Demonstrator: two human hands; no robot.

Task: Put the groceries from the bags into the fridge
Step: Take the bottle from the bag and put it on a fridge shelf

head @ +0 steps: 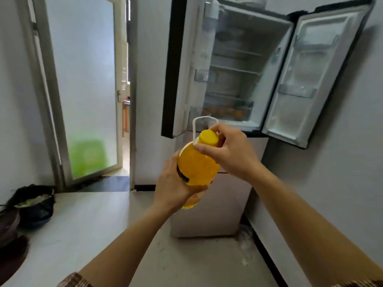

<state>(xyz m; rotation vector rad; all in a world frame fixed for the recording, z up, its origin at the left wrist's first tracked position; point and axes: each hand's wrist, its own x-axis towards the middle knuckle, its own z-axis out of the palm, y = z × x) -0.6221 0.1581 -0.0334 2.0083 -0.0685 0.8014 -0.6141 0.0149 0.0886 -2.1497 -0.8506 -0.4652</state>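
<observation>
I hold a large bottle of yellow-orange liquid [196,164] in front of the fridge [234,65]. It has a yellow cap and a white carrying handle. My left hand [176,183] wraps its lower body from the left. My right hand [230,150] grips the neck at the cap. Both upper fridge doors stand open, showing glass shelves and a bottom drawer with orange items [226,111]. Dark grocery bags [33,204] lie on the floor at the far left.
The right fridge door [310,79] swings out towards the right wall, and the left door [176,65] juts out on the other side. A frosted-glass door [83,85] stands ajar left of the fridge. Pale floor runs between the bags and the fridge.
</observation>
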